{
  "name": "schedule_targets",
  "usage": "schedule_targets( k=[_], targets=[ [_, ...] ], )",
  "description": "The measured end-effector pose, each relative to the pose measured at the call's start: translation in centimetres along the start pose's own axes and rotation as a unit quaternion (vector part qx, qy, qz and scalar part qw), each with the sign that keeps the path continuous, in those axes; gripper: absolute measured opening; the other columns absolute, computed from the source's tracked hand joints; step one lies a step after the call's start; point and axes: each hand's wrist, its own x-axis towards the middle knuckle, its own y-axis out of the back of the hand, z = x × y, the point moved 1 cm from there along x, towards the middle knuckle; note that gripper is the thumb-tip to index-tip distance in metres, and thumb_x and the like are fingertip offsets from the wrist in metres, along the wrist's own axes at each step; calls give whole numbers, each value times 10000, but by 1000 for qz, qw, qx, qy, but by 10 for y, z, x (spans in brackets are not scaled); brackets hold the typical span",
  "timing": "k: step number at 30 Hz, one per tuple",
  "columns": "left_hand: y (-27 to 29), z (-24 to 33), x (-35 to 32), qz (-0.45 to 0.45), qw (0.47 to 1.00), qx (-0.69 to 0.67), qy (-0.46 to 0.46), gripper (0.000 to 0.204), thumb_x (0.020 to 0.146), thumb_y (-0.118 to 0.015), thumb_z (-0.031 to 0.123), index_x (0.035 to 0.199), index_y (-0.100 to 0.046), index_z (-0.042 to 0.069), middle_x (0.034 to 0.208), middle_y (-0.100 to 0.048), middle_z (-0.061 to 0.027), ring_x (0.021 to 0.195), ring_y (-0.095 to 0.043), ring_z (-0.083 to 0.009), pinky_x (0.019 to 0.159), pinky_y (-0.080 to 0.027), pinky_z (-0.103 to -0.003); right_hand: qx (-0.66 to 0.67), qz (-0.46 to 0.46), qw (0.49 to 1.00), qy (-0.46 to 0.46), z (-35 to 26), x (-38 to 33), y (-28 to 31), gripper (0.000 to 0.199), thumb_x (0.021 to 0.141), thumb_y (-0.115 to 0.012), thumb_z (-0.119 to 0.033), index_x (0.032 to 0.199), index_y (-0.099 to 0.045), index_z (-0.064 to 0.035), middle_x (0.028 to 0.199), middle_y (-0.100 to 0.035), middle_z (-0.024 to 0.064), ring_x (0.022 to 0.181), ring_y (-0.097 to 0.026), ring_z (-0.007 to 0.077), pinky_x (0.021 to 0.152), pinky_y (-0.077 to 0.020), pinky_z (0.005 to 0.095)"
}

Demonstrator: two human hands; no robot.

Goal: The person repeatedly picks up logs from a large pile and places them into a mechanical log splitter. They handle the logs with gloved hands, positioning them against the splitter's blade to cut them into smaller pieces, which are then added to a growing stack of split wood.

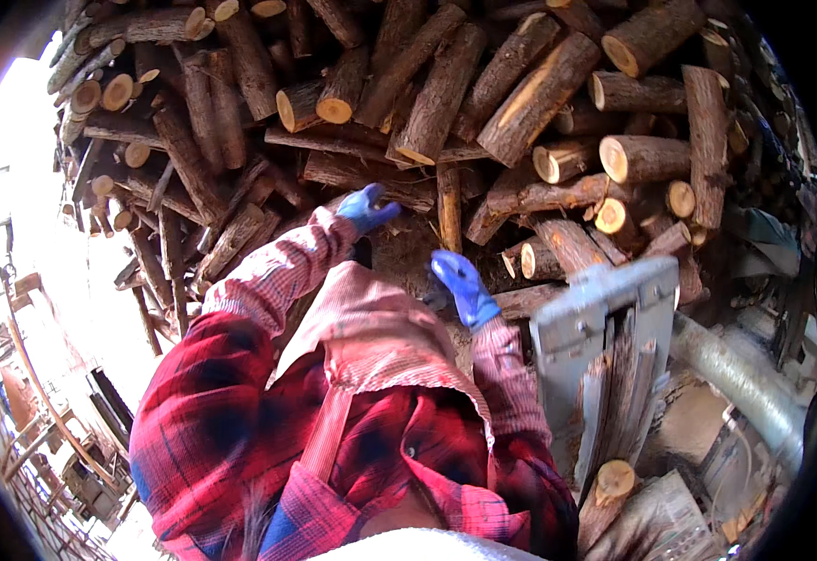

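Both my hands wear blue gloves and reach out over the dark ground in front of a pile of cut logs. My left hand (368, 208) has its thumb and fingers apart, with nothing between them; it is close to a log (371, 178) lying crosswise at the foot of the pile. My right hand (464, 288) is lower and to the right, fingers loosely stretched out, with no object visible in it. Just beyond my hands stands a short upright log (449, 208). Whether either glove touches wood cannot be made out.
Right of my right arm stands a grey metal machine (605, 299) with long wood pieces (614, 383) in it. A silvery pipe (740, 383) runs behind it. Another log (605, 496) is at the lower right. The stacked logs (436, 93) rise across the far side.
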Motion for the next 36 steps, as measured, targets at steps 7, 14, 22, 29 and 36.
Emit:
schedule_targets(
  k=[7,14,22,29,36],
  targets=[
    [-14,-117,194,-34,989,-146,-1,1074,701,-714,609,1417,-261,-50,1411,-394,-249,1315,-391,-338,1062,-341,-377,115,236,951,-165,59,276,36,731,790,-611,-625,1341,-471,-164,1298,-510,73,1207,-451,238,1009,-335,418],
    [-45,-77,319,21,992,-123,10,1198,603,-806,579,1432,-202,-39,1338,-463,-267,1252,-459,-359,1007,-399,-376,362,153,919,37,122,412,66,685,882,-454,-639,1379,-417,-169,1349,-486,72,1244,-447,258,1058,-334,458],
    [106,-63,247,-199,895,-399,-26,751,777,-759,359,1326,-430,-33,1240,-567,-135,1113,-561,-223,974,-433,-336,49,233,965,-107,7,314,-68,767,821,-513,-693,1324,-459,-117,1184,-595,59,982,-604,203,764,-531,365],
    [168,-70,29,-217,921,-305,106,768,796,-738,344,1365,-375,-23,1281,-533,-122,1142,-531,-206,978,-427,-349,421,91,898,-87,-7,302,-92,789,847,-395,-725,1306,-497,-91,1204,-605,123,1003,-607,269,919,-471,413],
    [157,-94,-103,-158,979,-130,16,903,739,-775,365,1394,-286,-19,1252,-527,-178,1162,-498,-245,991,-390,-380,536,-19,843,32,47,250,-164,580,983,-339,-502,1413,-380,-114,1390,-452,99,1230,-455,264,1041,-373,393]
  ],
)
